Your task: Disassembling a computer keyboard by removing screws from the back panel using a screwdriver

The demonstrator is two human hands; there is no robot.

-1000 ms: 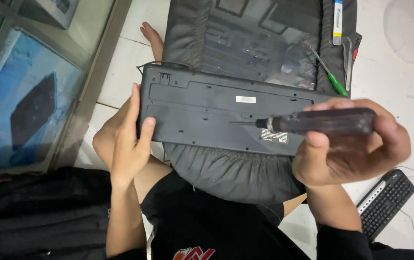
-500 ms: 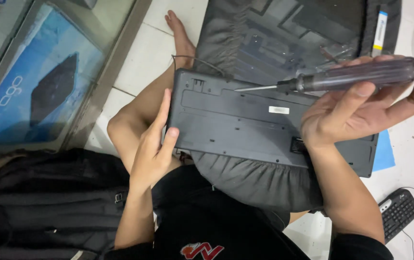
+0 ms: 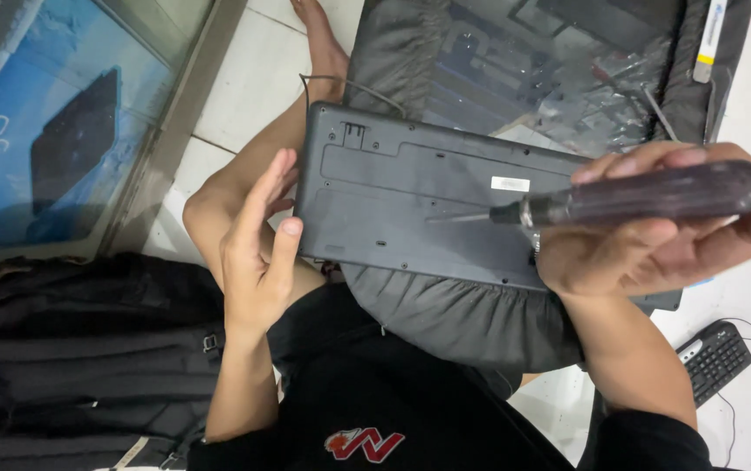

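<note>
Head view: keyboard underside, screwdriver in hand

Keyboard (image 3: 410,205) lies back-up on lap, centre. R hand (image 3: 646,235) clenched on dark screwdriver (image 3: 620,199), tip pointing 9 o'clock, hovering above the back panel. L hand (image 3: 257,253) released, fingers spread, at keyboard's 9 o'clock edge. Judgement: brace that edge w/ L, seat tip square before turning. Grey bag (image 3: 445,52) at 12 o'clock holds clear-wrapped bits; can't ID.

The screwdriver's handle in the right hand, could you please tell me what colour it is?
The screwdriver's handle is dark, translucent purplish-brown, seen best in the head view.

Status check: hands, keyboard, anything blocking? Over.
Left hand open at keyboard edge. Right hand grips screwdriver, tip over the upturned back. Nothing blocking.
</note>
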